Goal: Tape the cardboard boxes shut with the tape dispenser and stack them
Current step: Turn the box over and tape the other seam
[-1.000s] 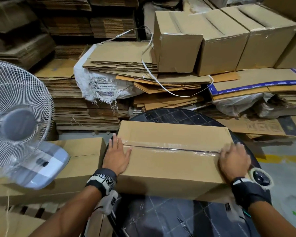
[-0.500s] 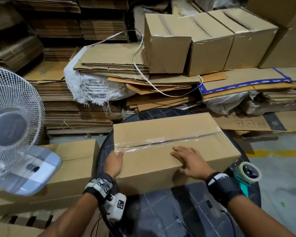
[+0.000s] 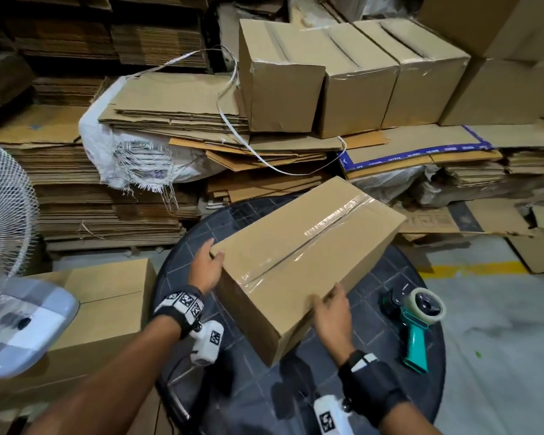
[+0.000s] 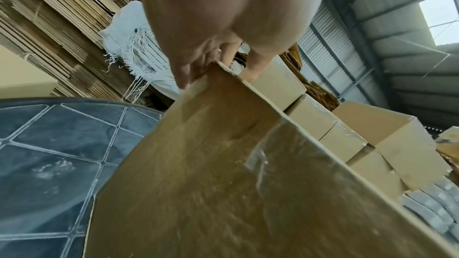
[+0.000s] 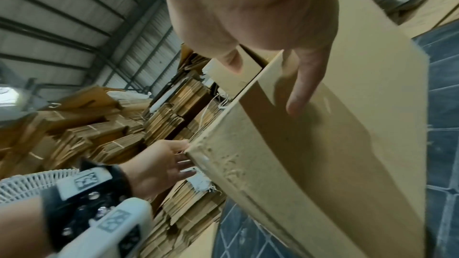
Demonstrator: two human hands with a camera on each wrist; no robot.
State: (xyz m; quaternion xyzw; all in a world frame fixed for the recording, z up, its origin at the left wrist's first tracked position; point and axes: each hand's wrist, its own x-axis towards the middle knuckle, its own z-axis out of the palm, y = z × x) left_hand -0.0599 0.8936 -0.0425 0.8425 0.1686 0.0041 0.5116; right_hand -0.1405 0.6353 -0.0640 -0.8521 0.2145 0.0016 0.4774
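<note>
A long cardboard box (image 3: 302, 246) with clear tape along its top seam lies slantwise on the round black table (image 3: 390, 387), its far end pointing right. My left hand (image 3: 206, 266) is at its near left corner, thumb on top and straight fingers (image 4: 188, 74) flat on the side. My right hand (image 3: 330, 312) is at the near right corner, its thumb over the top edge and straight fingers (image 5: 298, 95) on the side wall (image 5: 335, 144). The teal tape dispenser (image 3: 416, 321) lies on the table to the right, untouched.
A white fan (image 3: 7, 230) stands at the left, beside a cardboard box (image 3: 107, 296) on the floor. Three taped boxes (image 3: 343, 80) sit in a row on flat cardboard stacks (image 3: 76, 199) behind the table. Grey floor with a yellow line (image 3: 471, 268) lies to the right.
The box has turned from crosswise to slantwise, its right end swinging away from me. My right hand moved from the box's right end, across the top, to the near right corner.
</note>
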